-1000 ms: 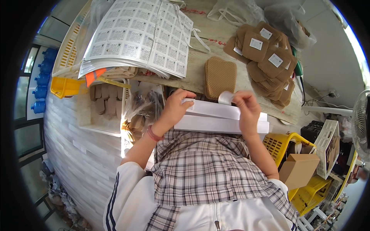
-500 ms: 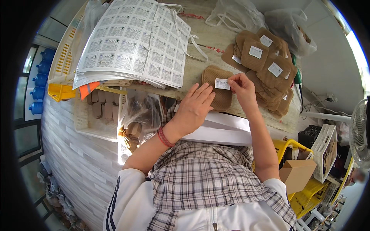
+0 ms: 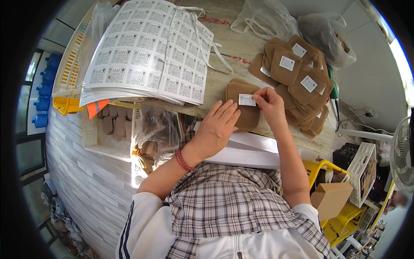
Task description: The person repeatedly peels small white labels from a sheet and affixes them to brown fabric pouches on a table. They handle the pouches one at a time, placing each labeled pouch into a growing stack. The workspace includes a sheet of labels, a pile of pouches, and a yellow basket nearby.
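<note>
Near the table's front edge is a small stack of brown textured fabric pads (image 3: pixel 249 120) with rounded corners. A white printed label (image 3: pixel 246 99) lies over the upper pad's middle. My right hand (image 3: pixel 271 105) pinches the label's right end between thumb and fingertips. Whether the whole label touches the pad I cannot tell. My left hand (image 3: pixel 218 128) is stretched out, its fingertips resting at the pad's left edge beside the label. To the right rises a loose heap of similar brown pads (image 3: pixel 307 83), several bearing white labels.
A thick pile of white label sheets (image 3: pixel 142 56), tied with white strips, covers the table's left. Clear plastic bags (image 3: pixel 265 19) lie at the back. White strips of paper (image 3: pixel 243 156) rest by my lap. A yellow crate (image 3: pixel 69 105) stands left, a cardboard box (image 3: pixel 331 199) right.
The view has shifted slightly, so the pads and label appear a little lower. Both hands keep nearly the same positions on the pad and label.
</note>
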Motion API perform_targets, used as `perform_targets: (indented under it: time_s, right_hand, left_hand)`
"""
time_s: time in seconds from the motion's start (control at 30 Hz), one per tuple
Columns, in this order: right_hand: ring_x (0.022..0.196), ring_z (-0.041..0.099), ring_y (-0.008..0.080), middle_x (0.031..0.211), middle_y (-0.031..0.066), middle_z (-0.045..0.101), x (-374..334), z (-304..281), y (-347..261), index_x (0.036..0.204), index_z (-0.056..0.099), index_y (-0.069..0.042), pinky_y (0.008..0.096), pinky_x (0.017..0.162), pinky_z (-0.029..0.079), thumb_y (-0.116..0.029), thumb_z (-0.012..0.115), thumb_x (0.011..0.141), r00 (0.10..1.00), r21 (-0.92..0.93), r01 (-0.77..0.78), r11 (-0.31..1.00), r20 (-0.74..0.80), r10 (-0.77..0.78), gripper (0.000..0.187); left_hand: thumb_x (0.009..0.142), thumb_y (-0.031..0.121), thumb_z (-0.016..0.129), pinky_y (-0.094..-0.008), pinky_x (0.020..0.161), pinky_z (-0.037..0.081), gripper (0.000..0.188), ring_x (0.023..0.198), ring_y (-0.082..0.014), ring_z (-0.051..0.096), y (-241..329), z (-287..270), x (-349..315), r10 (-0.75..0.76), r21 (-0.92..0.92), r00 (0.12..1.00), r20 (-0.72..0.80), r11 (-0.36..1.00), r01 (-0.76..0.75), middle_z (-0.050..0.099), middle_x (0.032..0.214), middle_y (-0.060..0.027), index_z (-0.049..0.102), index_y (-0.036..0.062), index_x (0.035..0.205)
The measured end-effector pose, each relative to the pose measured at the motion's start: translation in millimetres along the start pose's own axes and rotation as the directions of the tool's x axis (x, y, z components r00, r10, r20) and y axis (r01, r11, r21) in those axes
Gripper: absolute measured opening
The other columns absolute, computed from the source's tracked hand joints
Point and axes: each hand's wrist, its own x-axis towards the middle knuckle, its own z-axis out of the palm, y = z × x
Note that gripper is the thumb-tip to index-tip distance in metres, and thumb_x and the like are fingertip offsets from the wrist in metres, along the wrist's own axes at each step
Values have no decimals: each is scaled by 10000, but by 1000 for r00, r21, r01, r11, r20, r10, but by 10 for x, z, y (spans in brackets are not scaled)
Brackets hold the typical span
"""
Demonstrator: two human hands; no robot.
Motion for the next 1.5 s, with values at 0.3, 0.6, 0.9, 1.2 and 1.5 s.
perform_targets:
  time_s: [0.3,0.6,0.9,1.2,1.5]
  right_hand:
    - [718,599,110,769,48,668,-44,40,7,921,666,4,282,689,501,-84,703,901,998,-50,42,998,-50,-44,97]
    - [732,575,91,785,22,652,-47,38,30,911,652,7,264,686,482,-68,692,917,999,54,38,998,-35,-36,85]
    - [744,567,84,793,11,645,-41,28,73,913,651,1,254,693,474,-71,688,923,999,87,31,996,-19,-29,82]
    - [720,586,104,775,33,661,-46,52,77,919,660,-2,276,686,490,-90,701,910,997,-5,59,998,-58,-59,97]
    - [712,621,134,782,78,686,-107,81,-58,932,664,-9,298,682,508,-100,695,912,992,-132,62,989,-103,-76,98]
  left_hand:
    - [844,95,707,-488,1159,342,467,1350,-352,469,7,-10,-1,0,-11,1000,-2,1000,0,540,1365,-200,589,-58,1269]
    - [826,104,731,-496,1143,357,475,1314,-358,494,0,-3,16,2,-3,1000,-12,1000,-2,517,1366,-192,589,-41,1255]
    - [826,112,735,-495,1146,350,479,1320,-351,494,-5,1,19,12,18,1000,-2,1000,-12,534,1339,-186,584,-38,1255]
    - [829,116,736,-489,1149,351,505,1328,-348,485,-6,0,26,10,19,1000,9,1000,-10,524,1352,-185,560,-38,1277]
    - [803,185,784,-561,1149,312,748,1327,-302,473,48,-42,109,-45,-3,999,19,999,45,400,1537,-131,445,43,1455]
